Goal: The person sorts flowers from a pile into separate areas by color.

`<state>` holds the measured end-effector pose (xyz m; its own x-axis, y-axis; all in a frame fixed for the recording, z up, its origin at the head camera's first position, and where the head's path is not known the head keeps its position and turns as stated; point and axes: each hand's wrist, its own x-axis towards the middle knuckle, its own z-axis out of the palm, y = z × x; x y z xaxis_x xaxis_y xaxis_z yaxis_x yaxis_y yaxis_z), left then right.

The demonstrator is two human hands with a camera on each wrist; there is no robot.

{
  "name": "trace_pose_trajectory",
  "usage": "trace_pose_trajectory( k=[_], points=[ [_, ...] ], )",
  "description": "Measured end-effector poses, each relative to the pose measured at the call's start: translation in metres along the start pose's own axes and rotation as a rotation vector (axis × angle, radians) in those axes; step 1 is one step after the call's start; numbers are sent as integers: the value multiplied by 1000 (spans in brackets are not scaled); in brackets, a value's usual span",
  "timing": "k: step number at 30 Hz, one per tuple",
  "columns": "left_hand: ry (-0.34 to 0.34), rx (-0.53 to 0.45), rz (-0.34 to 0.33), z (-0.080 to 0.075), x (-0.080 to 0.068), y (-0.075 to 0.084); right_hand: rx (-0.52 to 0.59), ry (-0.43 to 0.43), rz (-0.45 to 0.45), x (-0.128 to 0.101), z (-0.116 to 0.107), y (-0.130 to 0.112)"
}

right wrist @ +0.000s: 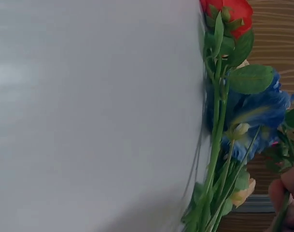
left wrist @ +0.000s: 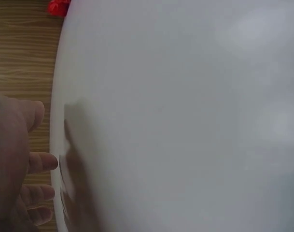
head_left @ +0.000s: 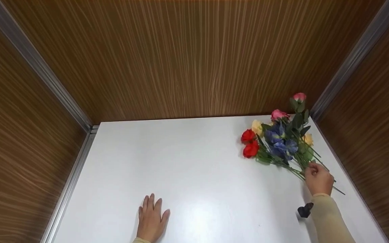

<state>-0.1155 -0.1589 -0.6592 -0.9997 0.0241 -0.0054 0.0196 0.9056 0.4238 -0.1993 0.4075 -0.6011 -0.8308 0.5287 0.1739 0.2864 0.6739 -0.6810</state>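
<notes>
Green stems (head_left: 299, 170) — between right fingers (head_left: 311, 168)

Person, two bare hands: left hand (head_left: 151, 218) and right hand (head_left: 318, 179), no rings or gloves visible. Sleeves: beige long sleeve (head_left: 329, 219) on right arm, matching cuff at left wrist. Small black device (head_left: 305, 210) beside right wrist.

A table (head_left: 194, 162) fills a 3-walled booth. A bunch of flowers (head_left: 280, 140) lies on the table's far right corner. The right hand (head_left: 317, 179) rests on the stems, nearer than the blooms. The left hand (head_left: 151, 219) lies flat on the table's near edge, well left of the flowers.
</notes>
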Motion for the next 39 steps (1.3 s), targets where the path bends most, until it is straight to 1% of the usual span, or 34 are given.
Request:
trace_pose_trajectory(
  k=[5,7,9,10,14,17,19,21,24,28,32,36,39],
  points=[
    [19,2,8,-1,0,-1,-2,145,32,-3,-7,16],
    [22,0,10,-1,-1,-2,2,201,60,-4,-11,23],
    [19,-3,8,-1,-2,-2,18,266,70,-6,-15,30],
    [17,-4,7,-1,-2,-2,27,290,77,-7,-17,33],
    [17,-8,9,-1,-4,-2,65,343,115,-11,-28,45],
    [26,-5,14,-2,-4,-1,74,327,160,-13,-36,50],
    [31,3,16,-3,-4,-1,81,293,188,-15,-39,51],
    [38,11,19,-4,-3,-1,76,268,190,-15,-40,51],
    [52,15,26,-5,-2,-1,65,249,164,-17,-38,48],
    [69,-14,39,-7,-1,2,46,263,85,-20,-33,41],
    [90,-76,36,-8,2,4,43,255,17,-25,-23,28],
    [103,-168,14,-12,7,6,47,221,-59,-31,-9,11],
    [93,-261,-12,-15,12,10,57,207,-139,-36,3,-3]
  ],
)
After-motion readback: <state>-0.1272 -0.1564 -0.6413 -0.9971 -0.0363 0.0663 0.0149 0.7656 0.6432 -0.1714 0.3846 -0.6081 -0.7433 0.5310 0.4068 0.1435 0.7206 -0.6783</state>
